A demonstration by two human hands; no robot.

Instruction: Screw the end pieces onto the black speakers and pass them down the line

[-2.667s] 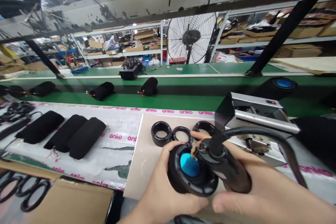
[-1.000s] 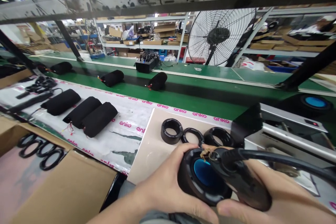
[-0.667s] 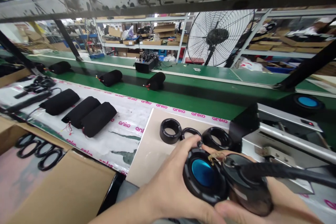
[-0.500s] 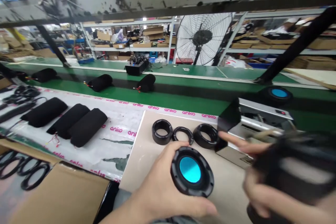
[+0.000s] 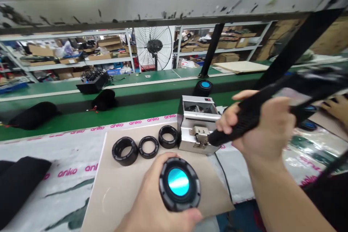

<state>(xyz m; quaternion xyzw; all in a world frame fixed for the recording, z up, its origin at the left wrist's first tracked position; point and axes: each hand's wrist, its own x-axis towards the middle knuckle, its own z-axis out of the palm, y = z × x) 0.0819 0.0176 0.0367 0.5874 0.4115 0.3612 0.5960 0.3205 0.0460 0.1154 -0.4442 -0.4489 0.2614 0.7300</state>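
Observation:
My left hand [image 5: 160, 199] is closed around a black cylindrical speaker [image 5: 191, 185] with a shiny blue disc in its end, which faces up toward me. In my right hand [image 5: 265, 130] is a black electric screwdriver [image 5: 251, 110], gripped around its body and slanting down to the left. Its lower end meets the front outlet of a silver screw feeder [image 5: 190, 136]; the bit itself I cannot make out. Beyond the speaker, a tall black ring [image 5: 125, 151], a thin black ring [image 5: 148, 147] and another black ring [image 5: 168, 137] stand in a row on the beige board [image 5: 108, 188].
Black fabric-covered cylinders [image 5: 103, 99] lie on the green conveyor [image 5: 136, 107], along with another blue-disc speaker [image 5: 203, 87]. Another person's hand [image 5: 338, 108] is at the far right. A metal shelf beam [image 5: 163, 7] crosses overhead, with a slanted black post [image 5: 301, 43] at right.
The view has swung right. My right hand has brought the screwdriver up to the screw feeder's front. My left hand still holds the speaker.

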